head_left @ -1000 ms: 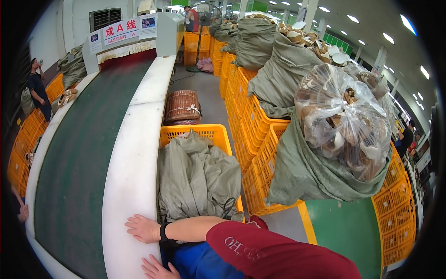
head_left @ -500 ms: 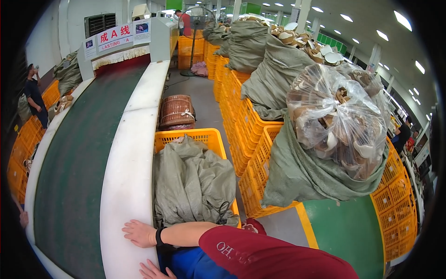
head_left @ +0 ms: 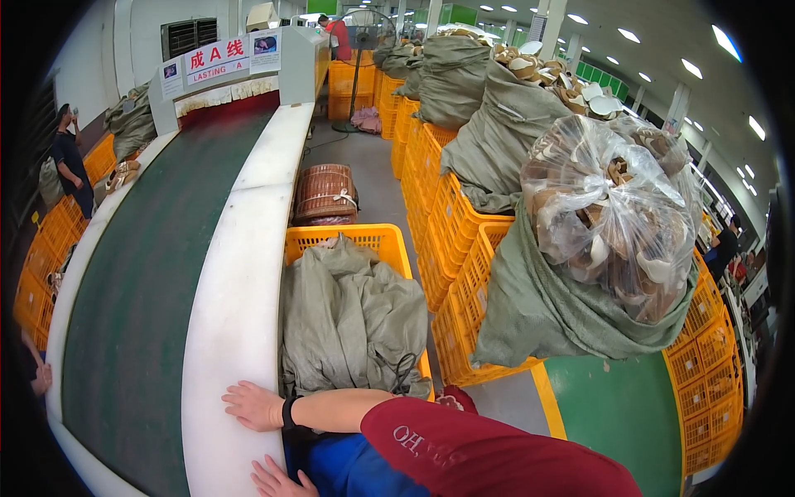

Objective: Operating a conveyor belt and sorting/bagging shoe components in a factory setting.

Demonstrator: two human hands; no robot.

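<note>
My right hand (head_left: 254, 406), with a dark band at its wrist, lies palm down on the white ledge (head_left: 228, 331) of the conveyor, fingers spread. Below it, at the lower edge, my left hand (head_left: 281, 480) rests on the same ledge with its fingers apart, partly cut off by the picture's rim. Neither holds anything. Left of the ledge runs the dark green conveyor belt (head_left: 149, 306). Just beyond my right forearm, a grey-green woven sack (head_left: 348, 319) sits in a yellow plastic crate (head_left: 385, 240).
Stacked yellow crates (head_left: 451, 323) stand to the right under bulging sacks (head_left: 497, 132) and a clear bag (head_left: 609, 224) of shoe parts. A brown woven basket (head_left: 325, 195) and standing fan (head_left: 362, 33) are farther ahead. Another person's hand (head_left: 41, 379) is at the conveyor's left edge.
The view has shifted a little, so the surroundings sit slightly farther right. Both my hands stay on the white ledge.
</note>
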